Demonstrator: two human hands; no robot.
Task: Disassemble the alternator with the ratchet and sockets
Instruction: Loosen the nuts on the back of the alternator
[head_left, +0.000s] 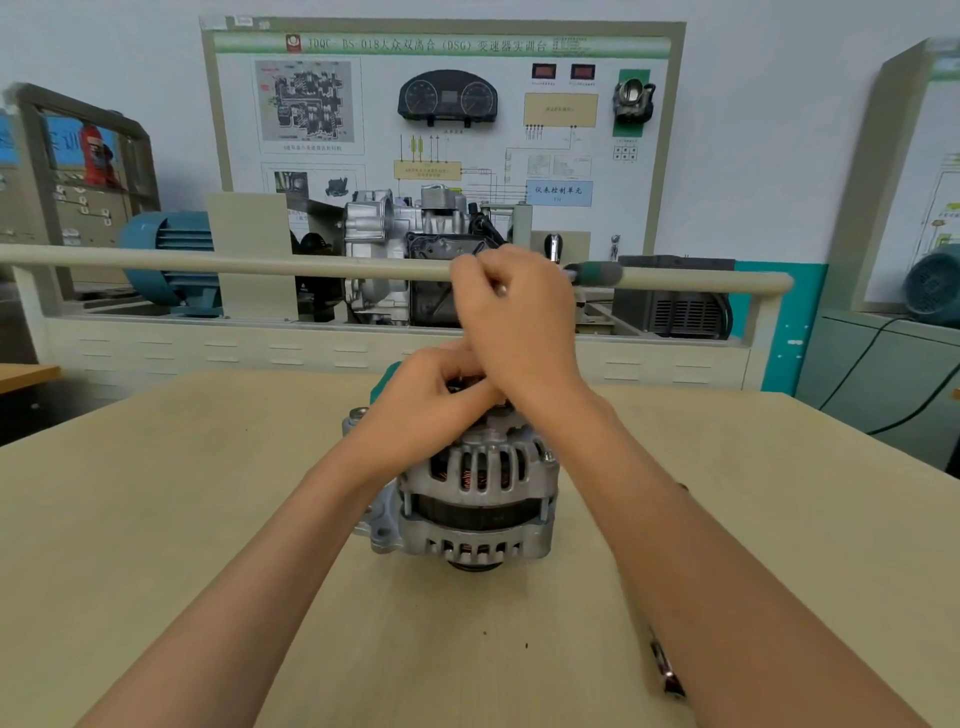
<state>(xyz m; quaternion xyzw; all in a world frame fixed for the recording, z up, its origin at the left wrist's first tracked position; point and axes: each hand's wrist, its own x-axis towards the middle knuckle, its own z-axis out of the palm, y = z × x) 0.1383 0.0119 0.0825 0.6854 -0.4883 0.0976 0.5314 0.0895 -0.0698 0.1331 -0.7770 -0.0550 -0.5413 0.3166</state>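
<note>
Alternator (475, 493) on table (156, 519), both hands atop, training rig (441, 156) behind

The top of the silver finned-aluminium alternator (475, 493) is being covered by the left hand (426, 402) and the right hand (514, 317), so the fastener there cannot be seen. Most of the green-handled ratchet (597, 274) is being hidden inside the right grip. A small teal object (387, 379) is being masked behind the left hand. A dark metal item (667, 670) is being partly hidden by the right forearm, unidentifiable. Both elbows are being cut off by the lower edge.
</note>
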